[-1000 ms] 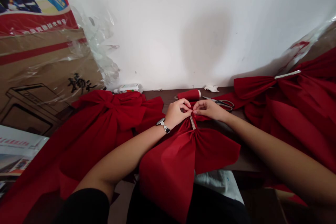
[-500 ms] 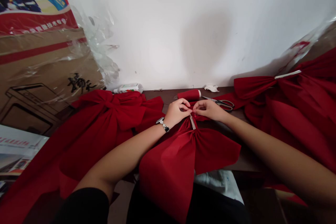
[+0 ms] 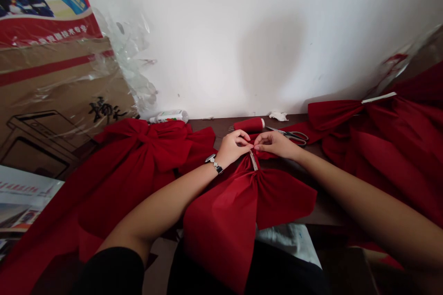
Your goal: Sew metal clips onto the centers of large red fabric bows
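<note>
In front of me lies a red fabric bow (image 3: 221, 221), gathered at its middle, its lower part draped over the table edge toward my lap. A metal clip (image 3: 254, 160) is on the gathers. Just above the clip, my left hand (image 3: 237, 145) is closed in a pinch on a bit of the red fabric. My right hand (image 3: 273, 144) pinches at the same spot, fingertips nearly touching the left ones. Whether a fine thread is also between the fingers, I cannot tell. A spool of red thread (image 3: 249, 125) and scissors (image 3: 294, 137) lie just beyond my hands.
Red bows are heaped on the left (image 3: 138, 161), with a white bottle (image 3: 169, 116) behind them. More red fabric (image 3: 391, 147) with a pale clip (image 3: 379, 97) is at right. Crumpled white tissue (image 3: 278, 116) lies by the wall (image 3: 194, 46). A cardboard box (image 3: 51, 92) stands left.
</note>
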The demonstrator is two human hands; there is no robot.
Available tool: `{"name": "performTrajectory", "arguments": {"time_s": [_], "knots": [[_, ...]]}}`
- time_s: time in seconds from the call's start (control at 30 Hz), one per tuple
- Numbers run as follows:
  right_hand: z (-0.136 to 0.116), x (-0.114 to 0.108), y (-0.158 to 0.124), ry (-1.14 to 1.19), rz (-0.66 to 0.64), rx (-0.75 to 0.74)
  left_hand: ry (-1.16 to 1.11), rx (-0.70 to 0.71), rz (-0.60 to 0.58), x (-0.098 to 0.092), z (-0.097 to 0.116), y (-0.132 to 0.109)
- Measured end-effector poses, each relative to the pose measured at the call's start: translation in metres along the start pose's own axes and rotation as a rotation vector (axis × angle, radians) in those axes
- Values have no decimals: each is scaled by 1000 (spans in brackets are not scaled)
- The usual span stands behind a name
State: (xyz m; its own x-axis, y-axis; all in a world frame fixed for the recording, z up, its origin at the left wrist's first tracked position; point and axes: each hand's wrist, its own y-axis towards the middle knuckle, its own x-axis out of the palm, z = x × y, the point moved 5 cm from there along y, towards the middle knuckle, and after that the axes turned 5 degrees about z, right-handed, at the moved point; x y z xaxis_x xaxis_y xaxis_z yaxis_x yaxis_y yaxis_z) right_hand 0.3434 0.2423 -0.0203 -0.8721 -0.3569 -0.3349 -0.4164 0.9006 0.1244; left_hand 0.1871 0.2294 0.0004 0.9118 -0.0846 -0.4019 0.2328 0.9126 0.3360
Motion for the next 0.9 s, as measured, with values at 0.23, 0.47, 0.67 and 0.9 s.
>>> {"name": "performTrajectory", "arguments": {"time_s": [0.23, 0.47, 0.67, 0.9], "knots": [[1, 0, 1, 14, -9, -3, -2, 3, -1, -1, -2, 0], [-5, 0, -1, 14, -4, 12, 12, 8, 11, -1, 1, 0], [-2, 0, 0, -11, 6, -3, 41, 28, 18, -1, 2, -1], [0, 0, 1, 6, 2, 6, 66, 51, 24, -2, 5, -2]]}}
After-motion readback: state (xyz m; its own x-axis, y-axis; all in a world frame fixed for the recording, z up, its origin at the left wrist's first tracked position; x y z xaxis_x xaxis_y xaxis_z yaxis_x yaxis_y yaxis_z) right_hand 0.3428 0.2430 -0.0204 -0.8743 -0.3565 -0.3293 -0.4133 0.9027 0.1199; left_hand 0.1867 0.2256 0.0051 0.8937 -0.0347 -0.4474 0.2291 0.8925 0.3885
